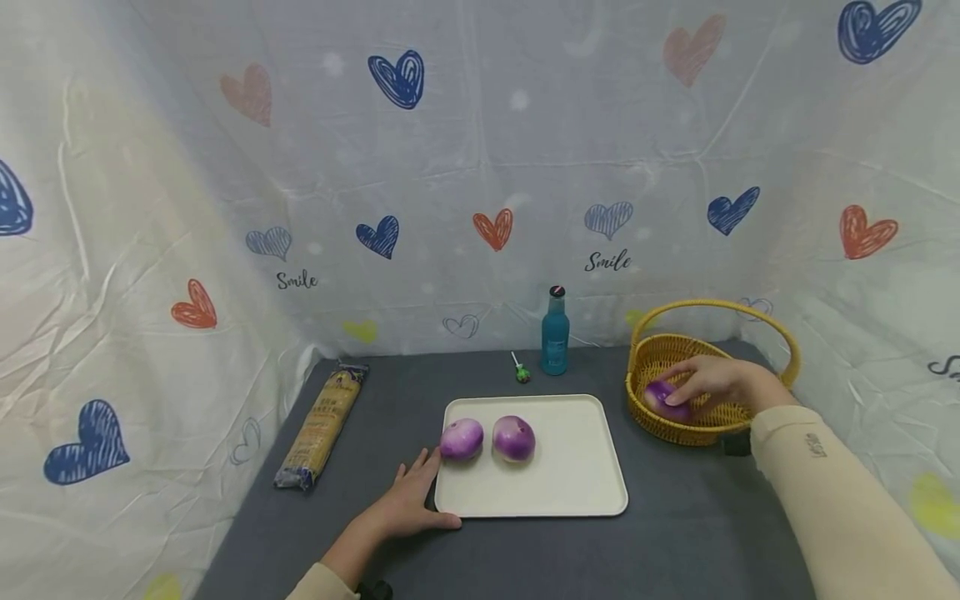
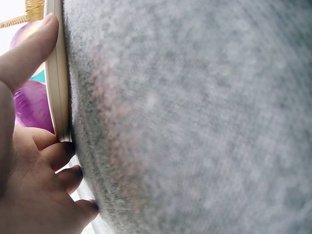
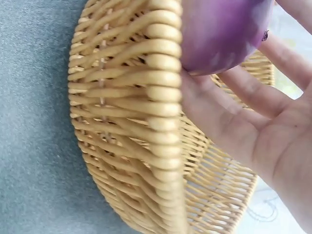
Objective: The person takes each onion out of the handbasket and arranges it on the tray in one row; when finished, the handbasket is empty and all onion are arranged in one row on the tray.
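My right hand [image 1: 708, 383] grips a purple onion [image 1: 667, 401] inside the near left part of a yellow wicker basket [image 1: 693, 433]. In the right wrist view, fingers [image 3: 253, 92] curl around the onion [image 3: 224, 34] beside the woven rim. My left hand [image 1: 408, 500] rests at the left edge of a cream tray [image 1: 570, 458], fingers spread and thumb along the near left corner. Two more purple onions, a left one [image 1: 462, 439] and a right one [image 1: 513, 439], sit on the tray's left half. The left fingertips are close to the left onion; contact cannot be told.
A yellow packet of noodles [image 1: 322, 425] lies at the table's left. Behind the tray stand a blue bottle [image 1: 555, 337] and a green lollipop [image 1: 522, 372]. The basket's tall handle [image 1: 708, 303] arches over the right arm. A heart-printed curtain [image 1: 480, 167] encloses the grey table [image 1: 540, 558].
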